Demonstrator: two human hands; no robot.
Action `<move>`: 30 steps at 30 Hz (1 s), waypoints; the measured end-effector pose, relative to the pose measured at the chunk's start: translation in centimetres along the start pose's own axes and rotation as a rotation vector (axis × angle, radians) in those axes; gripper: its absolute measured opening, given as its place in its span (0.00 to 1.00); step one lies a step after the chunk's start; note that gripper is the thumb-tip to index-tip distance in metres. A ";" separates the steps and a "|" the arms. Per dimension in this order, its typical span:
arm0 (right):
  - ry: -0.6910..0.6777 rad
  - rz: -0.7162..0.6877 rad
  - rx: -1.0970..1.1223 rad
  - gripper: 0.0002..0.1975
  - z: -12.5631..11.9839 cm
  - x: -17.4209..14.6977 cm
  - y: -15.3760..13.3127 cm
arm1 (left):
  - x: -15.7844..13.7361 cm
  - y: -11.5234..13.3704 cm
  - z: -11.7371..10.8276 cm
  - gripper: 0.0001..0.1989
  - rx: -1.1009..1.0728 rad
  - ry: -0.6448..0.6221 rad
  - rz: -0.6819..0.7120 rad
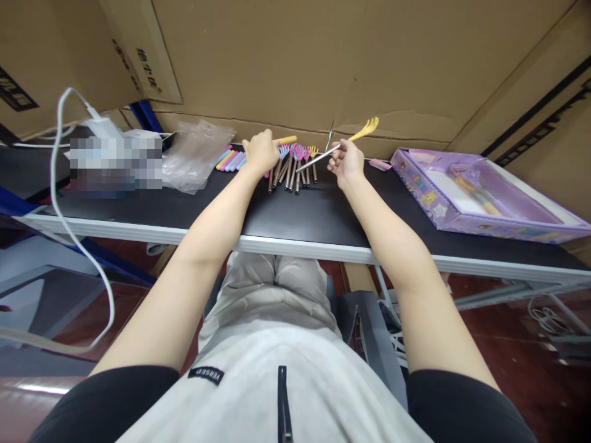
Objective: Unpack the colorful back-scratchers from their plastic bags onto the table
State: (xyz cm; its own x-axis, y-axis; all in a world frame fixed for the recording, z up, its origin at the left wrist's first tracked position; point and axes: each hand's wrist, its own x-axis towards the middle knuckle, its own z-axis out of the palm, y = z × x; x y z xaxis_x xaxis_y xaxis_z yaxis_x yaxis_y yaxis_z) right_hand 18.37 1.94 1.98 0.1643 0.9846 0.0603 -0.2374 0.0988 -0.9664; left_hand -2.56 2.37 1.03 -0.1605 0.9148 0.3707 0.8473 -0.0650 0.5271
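My left hand is closed around a yellow handle, whose end sticks out toward the right. In my right hand is a metal rod with a yellow claw head, like a back scratcher; its bare end points left toward the handle, apart from it. Between my hands lies a bunch of similar claw-headed rods in blue, pink and yellow, with their metal ends toward me. Left of my left hand, several pink, yellow and blue handles lie side by side, partly hidden by the hand.
Clear plastic bags lie at the left beside a blurred-out patch and a white cable. On the right stands an open purple box with items inside. A small pink packet lies near it. Cardboard walls the back of the black table.
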 end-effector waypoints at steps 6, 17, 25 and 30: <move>0.098 0.022 0.029 0.15 -1.2 1.4 -0.5 | -0.2 0.3 1.2 0.12 -0.110 -0.162 0.248; 0.303 0.051 0.177 0.16 -3.4 2.1 -1.6 | 0.7 -0.8 2.5 0.09 -0.207 -0.208 0.316; 0.295 0.065 0.165 0.13 -3.6 2.6 -1.4 | 0.7 -0.9 2.8 0.10 -0.200 -0.225 0.305; 0.202 -0.045 0.018 0.18 -4.0 3.7 -0.8 | 0.6 -0.8 3.0 0.09 -0.239 -0.257 0.257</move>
State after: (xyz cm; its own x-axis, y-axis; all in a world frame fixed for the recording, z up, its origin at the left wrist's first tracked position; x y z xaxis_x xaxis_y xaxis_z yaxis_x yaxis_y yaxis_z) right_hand 23.03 4.88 1.97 0.3633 0.9303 0.0506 -0.2423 0.1468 -0.9590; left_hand -1.83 4.15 -1.51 0.1973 0.9245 0.3262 0.6975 -0.3662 0.6159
